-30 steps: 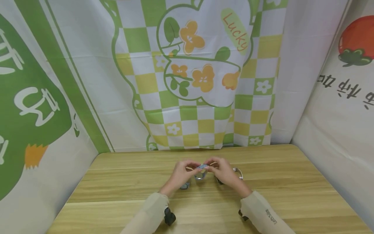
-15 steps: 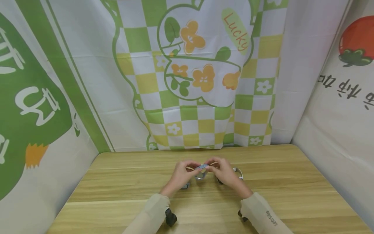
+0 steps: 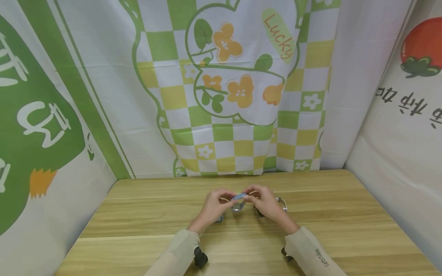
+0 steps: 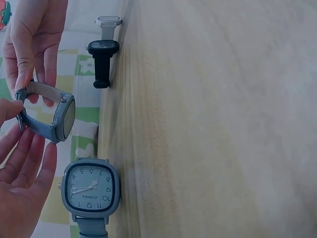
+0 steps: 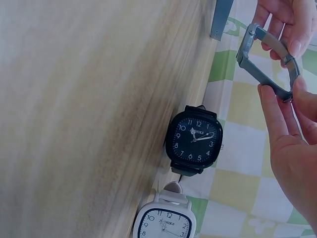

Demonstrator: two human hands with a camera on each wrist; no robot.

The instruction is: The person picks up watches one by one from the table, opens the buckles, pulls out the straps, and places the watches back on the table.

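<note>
Both hands hold a grey-blue wristwatch off the table, its strap forming a loop. My left hand pinches one side of the strap and my right hand the other. The watch case hangs below, turned away from the fingers. In the left wrist view, the metal buckle shows by the left fingertips. Under the left hand rests another blue-grey square watch, mostly covered in the head view. By the right hand are a black square watch and a white one, both on the table.
A wood-grain table carries the watches. A checked cloth curtain hangs behind its far edge, with printed cloth walls on both sides. A black wrist strap device is on the left forearm.
Both hands stay almost in place. The strap between the fingertips has tilted slightly, and the left hand covers a little more of the blue-grey watch on the table.
</note>
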